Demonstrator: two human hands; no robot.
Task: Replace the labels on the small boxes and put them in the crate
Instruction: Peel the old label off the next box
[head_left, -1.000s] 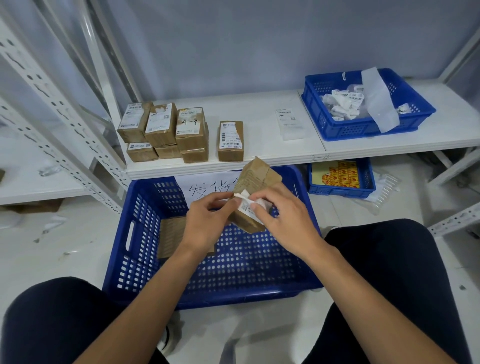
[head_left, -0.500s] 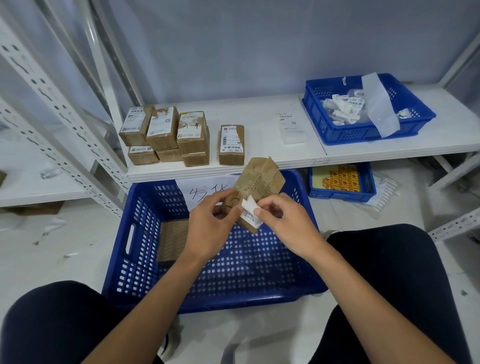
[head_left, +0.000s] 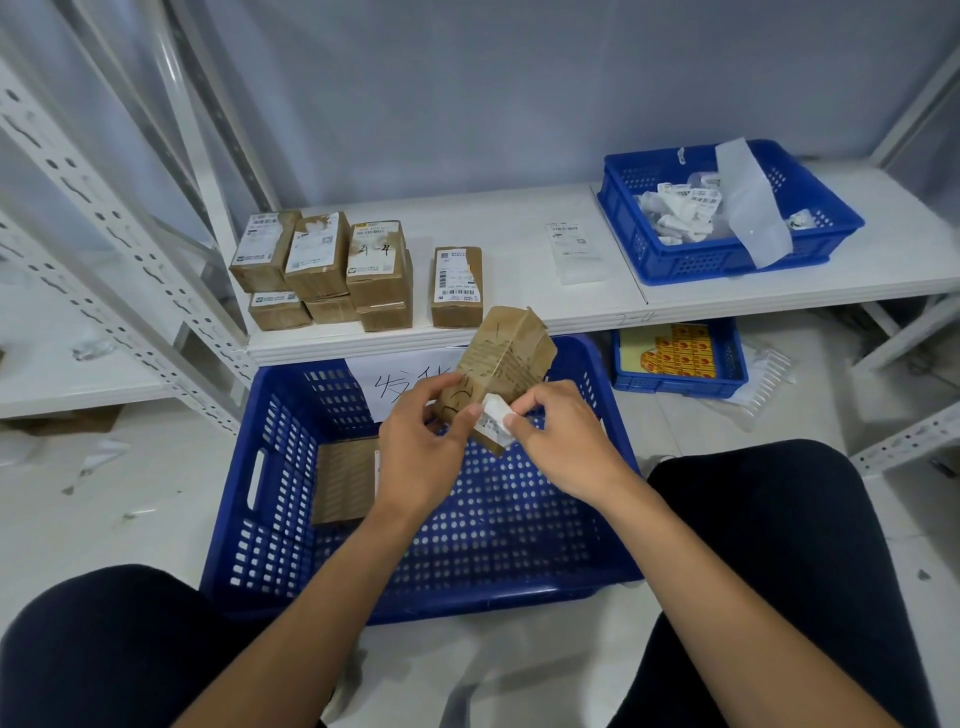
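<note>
I hold the box (head_left: 509, 358) in the air over the crate (head_left: 270, 499), its long axis running up and away from me and leaning right, its near end between both hands. My left hand (head_left: 421, 447) grips that near end, fingers curled round it. My right hand (head_left: 561, 436) pinches the white label (head_left: 493, 421), partly lifted at the lower corner. The label sits on the right hand's side, so I judge the peel should run rightward while the left braces.

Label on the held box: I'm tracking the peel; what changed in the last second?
The right hand pulled the label further off the box, down toward its near end, baring more cardboard. The left hand still holds the box; crate and shelf boxes unchanged.
</note>
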